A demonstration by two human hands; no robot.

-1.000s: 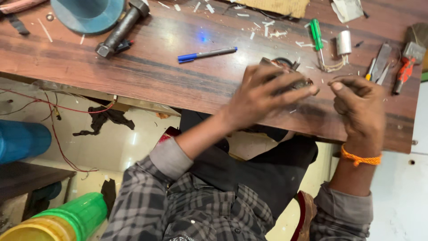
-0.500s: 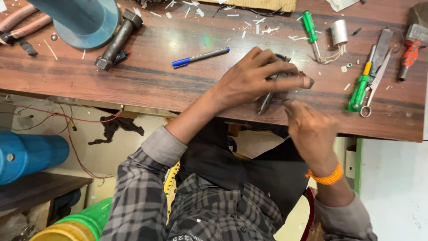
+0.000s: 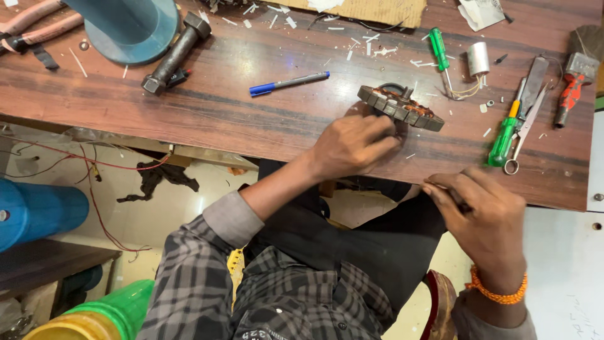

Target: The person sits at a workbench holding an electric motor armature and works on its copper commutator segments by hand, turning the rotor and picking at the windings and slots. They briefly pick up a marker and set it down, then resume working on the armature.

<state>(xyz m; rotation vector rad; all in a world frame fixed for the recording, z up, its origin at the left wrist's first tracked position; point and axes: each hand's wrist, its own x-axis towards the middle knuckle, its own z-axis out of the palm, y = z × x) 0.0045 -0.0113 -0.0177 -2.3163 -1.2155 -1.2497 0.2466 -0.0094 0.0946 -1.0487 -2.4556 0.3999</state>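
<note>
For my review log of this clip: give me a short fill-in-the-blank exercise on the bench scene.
1. The left hand rests against the round ____.
2. The pen has a ____ cap.
3. The right hand sits at the wooden table's near ____.
4. The right wrist wears an ____ band.

Missing words: motor stator; blue; edge; orange

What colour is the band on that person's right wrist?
Orange; the wristband shows clearly in the head view, just below the right hand.

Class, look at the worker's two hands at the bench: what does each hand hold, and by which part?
The left hand steadies the round motor stator by its near rim. The right hand pinches something small and dark at its fingertips; what it is cannot be told.
</note>
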